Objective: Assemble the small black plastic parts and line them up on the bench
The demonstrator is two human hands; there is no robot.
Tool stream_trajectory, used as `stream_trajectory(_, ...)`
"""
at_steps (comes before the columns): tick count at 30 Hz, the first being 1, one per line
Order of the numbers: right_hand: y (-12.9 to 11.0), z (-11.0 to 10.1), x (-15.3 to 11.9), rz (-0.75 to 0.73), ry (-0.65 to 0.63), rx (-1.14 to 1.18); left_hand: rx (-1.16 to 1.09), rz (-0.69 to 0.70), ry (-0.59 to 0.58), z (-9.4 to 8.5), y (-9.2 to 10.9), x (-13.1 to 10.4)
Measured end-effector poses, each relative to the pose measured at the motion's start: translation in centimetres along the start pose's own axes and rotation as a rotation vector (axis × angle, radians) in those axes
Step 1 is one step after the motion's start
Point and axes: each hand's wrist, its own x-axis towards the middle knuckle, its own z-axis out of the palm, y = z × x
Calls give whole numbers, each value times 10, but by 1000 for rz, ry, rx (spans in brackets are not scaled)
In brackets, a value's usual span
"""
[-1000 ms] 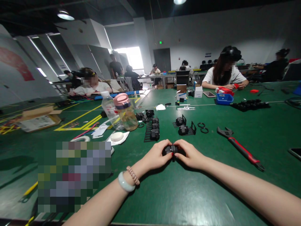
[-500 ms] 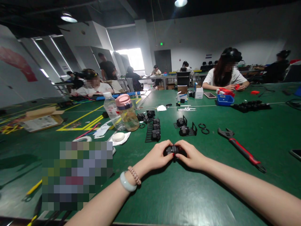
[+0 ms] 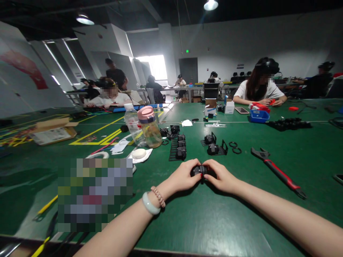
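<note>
Cardboard box (image 3: 55,135), brown and open, sits at our far left; next come a clear plastic bottle (image 3: 132,123) and a translucent amber jar (image 3: 154,137) with a smooth pink lid (image 3: 146,112). Our left hand (image 3: 186,175) and right hand (image 3: 221,175) pinch a rounded black fitting (image 3: 198,171) between them, fingers curled around its two sides. Farther right lies a red-and-black adjustable wrench (image 3: 281,175). Beneath stretches a glossy green tabletop (image 3: 214,221); beyond, we see pale walls (image 3: 241,37) under a dark ceiling (image 3: 118,12).
</note>
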Motion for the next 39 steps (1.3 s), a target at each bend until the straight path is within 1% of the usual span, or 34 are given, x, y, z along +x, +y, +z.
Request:
stream_trajectory(9, -1, -1, -1, -10, 3, -5, -33, -13, -14, -2, 5, -1)
stream_trajectory(19, 0, 1, -1, -5, 0, -7, -26, -2, -22, -2, 4, -1)
stream_trajectory(39, -1, 2, -2, 2, 12, -4, -28, -19, -3, -3, 5, -2)
